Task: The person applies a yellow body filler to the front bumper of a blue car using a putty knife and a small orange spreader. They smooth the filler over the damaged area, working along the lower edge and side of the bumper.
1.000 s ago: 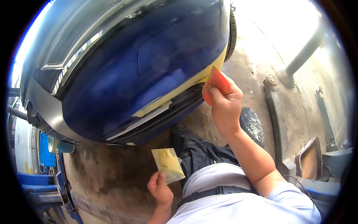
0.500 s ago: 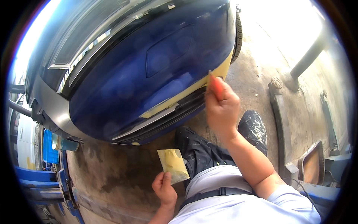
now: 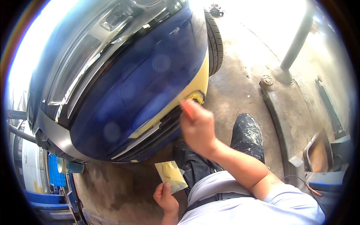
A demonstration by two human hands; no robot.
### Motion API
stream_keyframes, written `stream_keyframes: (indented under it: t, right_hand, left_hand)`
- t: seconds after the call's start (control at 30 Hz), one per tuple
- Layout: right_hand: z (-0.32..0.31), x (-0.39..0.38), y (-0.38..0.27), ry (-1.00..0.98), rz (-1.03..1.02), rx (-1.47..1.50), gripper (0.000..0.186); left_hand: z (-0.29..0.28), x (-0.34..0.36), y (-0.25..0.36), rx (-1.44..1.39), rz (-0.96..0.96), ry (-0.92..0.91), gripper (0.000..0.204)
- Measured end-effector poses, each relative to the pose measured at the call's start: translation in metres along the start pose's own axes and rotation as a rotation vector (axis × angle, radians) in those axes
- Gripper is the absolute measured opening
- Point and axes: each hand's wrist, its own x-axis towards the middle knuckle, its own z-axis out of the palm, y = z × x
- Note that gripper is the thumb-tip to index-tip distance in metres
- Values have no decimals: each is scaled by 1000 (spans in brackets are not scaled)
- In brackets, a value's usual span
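Blue car bumper (image 3: 142, 86), far left, yellow filler along its lower edge. Left hand (image 3: 165, 197), near, closed on a smeared yellow card (image 3: 170, 176). Right hand (image 3: 198, 129) closed on an orange spreader (image 3: 186, 108) at the filler patch (image 3: 195, 95); a tilted edge could gouge it.

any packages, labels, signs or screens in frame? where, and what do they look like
No packages, labels, signs or screens that I can make out.
Closest thing: flat square board smeared yellow, held in the left hand, low centre, no print visible.
Right hand holds a red-orange spreader at the blue bumper.
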Motion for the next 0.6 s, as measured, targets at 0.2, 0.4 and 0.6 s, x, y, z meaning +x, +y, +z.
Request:
stream_keyframes:
  t: [0.2,0.4,0.6]
  right_hand:
    - [-24,31,-6,-1,66,-149,26]
    - [-25,45,-14,-11,-23,-327,26]
    - [-36,18,-18,-460,50,246,19]
  left_hand:
    - [10,-8,-4,49,-44,-75,10]
    - [31,-12,3,81,7,-113,15]
    - [31,-29,11,203,17,-50,21]
